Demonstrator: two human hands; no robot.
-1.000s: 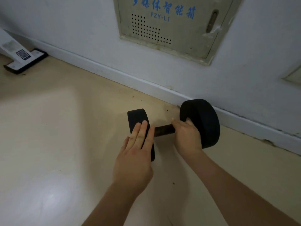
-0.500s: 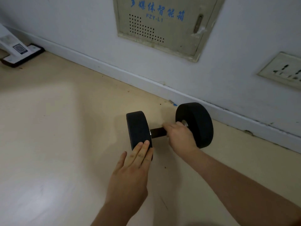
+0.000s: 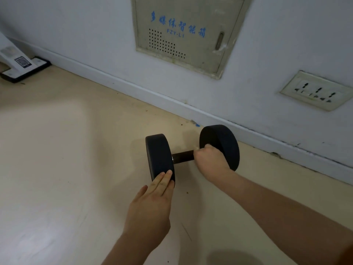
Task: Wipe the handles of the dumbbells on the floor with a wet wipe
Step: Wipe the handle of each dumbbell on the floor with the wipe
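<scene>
Wiping handle (image 3: 182,157), centre frame: right hand (image 3: 209,159) fisted round it, left hand (image 3: 152,199) flat steadying weight (image 3: 158,155); next, likely slide leftward.

L hand (image 3: 150,205) flat, fingers straight; R hand (image 3: 209,159) curled tight, both arms fwd

Dumbbell (image 3: 188,156) on floor (image 3: 57,169) before wall (image 3: 95,35) (maybe touching); left hand (image 3: 150,205) on left weight (image 3: 158,153); right hand (image 3: 210,159) round handle (image 3: 182,157).

Single head-worn view, looking forward and down from close above the floor (image 3: 57,150), centred on the dumbbell (image 3: 158,155) near the skirting board (image 3: 133,90).
</scene>
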